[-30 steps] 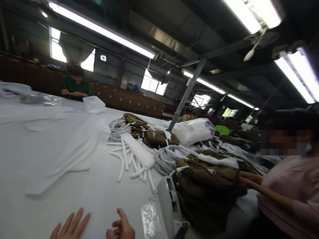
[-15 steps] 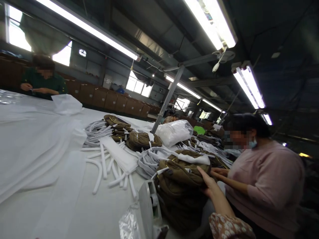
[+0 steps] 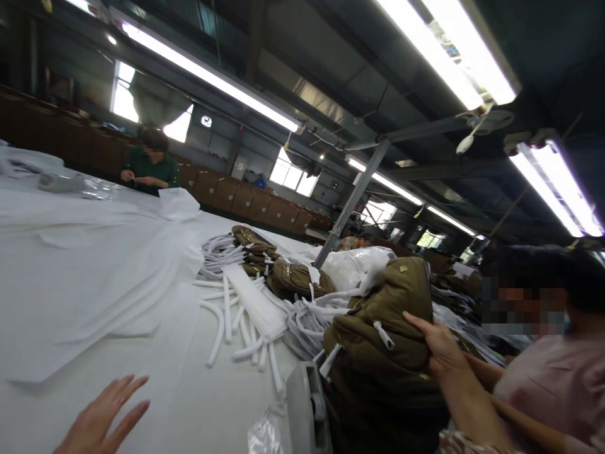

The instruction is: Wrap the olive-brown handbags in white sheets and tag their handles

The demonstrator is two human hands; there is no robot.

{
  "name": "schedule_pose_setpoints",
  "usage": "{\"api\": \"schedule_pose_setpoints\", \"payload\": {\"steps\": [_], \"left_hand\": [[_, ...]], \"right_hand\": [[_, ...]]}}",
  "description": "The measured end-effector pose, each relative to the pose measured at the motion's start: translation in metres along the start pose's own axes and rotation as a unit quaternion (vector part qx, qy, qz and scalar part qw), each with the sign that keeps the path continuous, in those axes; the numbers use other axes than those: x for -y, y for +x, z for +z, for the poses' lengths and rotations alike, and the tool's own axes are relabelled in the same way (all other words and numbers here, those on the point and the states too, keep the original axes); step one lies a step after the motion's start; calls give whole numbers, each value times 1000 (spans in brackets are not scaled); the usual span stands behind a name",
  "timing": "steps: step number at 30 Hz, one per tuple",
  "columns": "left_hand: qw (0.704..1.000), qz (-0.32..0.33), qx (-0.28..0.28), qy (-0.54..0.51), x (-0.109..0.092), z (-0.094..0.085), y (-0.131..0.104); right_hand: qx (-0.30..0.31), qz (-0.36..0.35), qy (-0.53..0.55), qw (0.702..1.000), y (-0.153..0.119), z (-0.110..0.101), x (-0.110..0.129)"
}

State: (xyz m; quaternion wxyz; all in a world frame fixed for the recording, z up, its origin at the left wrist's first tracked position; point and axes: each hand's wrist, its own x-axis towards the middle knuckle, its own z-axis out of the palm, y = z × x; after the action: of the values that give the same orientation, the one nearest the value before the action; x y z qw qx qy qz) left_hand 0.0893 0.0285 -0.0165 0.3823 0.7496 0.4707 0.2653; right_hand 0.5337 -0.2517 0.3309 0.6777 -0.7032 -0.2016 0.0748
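An olive-brown backpack (image 3: 378,353) with white-wrapped zipper pulls stands at the table's right edge, its upper part raised. My right hand (image 3: 444,350) grips its right side, one finger stretched along the front; the other fingers are partly hidden. At the lower left, my left hand (image 3: 106,416) hovers over the white table (image 3: 189,397), fingers spread and holding nothing. Between the hands lie white foam tubes (image 3: 220,328) and a stack of white sheets (image 3: 255,302). A grey-white tape dispenser-like device (image 3: 302,403) stands against the backpack's left side.
A co-worker in pink (image 3: 553,384) stands close on my right, arms reaching behind my right forearm. More brown backpacks (image 3: 300,279) lie beyond, near a slanted metal post (image 3: 352,205). White sheeting (image 3: 94,271) covers the left table. Another person (image 3: 149,164) works across it.
My left hand has come into view at the lower left. The backpack's top has lifted, with my right hand still on its side. The view has turned left.
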Motion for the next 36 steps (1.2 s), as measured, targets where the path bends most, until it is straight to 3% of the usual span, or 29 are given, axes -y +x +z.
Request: {"api": "schedule_pose_setpoints", "payload": {"steps": [2, 3, 6, 9, 12, 16, 19, 21, 24, 28, 31, 33, 36], "left_hand": [[979, -27, 37, -199, -46, -16, 26], [948, -62, 66, -306, -73, -24, 39], [813, -127, 183, -538, -155, -41, 80], [708, -156, 261, -637, -210, -43, 116], [676, -137, 241, -683, -221, -41, 136], [644, -83, 150, -746, -181, -64, 132], [639, -30, 99, -763, -141, -101, 114], [662, 11, 103, -742, -123, -127, 102], [715, 17, 163, -680, -112, -158, 88], [762, -31, 262, -592, -121, -179, 78], [765, -52, 329, -551, -136, -182, 71], [764, -36, 344, -544, -152, -178, 66], [768, 28, 322, -553, -182, -169, 70]], "right_hand": [[22, -14, 17, 1000, -4, 21, 27], [32, -27, 22, 999, -8, 33, 39], [85, -70, 15, 994, -29, 70, 66], [156, -124, -22, 980, -56, 104, 75], [194, -154, -47, 968, -77, 129, 68], [216, -135, -48, 966, -85, 152, 45], [249, -108, -45, 962, -83, 168, 27], [265, -100, -50, 958, -79, 181, 17], [269, -129, -62, 952, -75, 202, 13], [242, -255, -116, 929, -89, 218, 25], [173, -372, -168, 896, -120, 216, 39], [106, -439, -211, 867, -142, 212, 45], [20, -525, -265, 808, -162, 212, 50]]}}
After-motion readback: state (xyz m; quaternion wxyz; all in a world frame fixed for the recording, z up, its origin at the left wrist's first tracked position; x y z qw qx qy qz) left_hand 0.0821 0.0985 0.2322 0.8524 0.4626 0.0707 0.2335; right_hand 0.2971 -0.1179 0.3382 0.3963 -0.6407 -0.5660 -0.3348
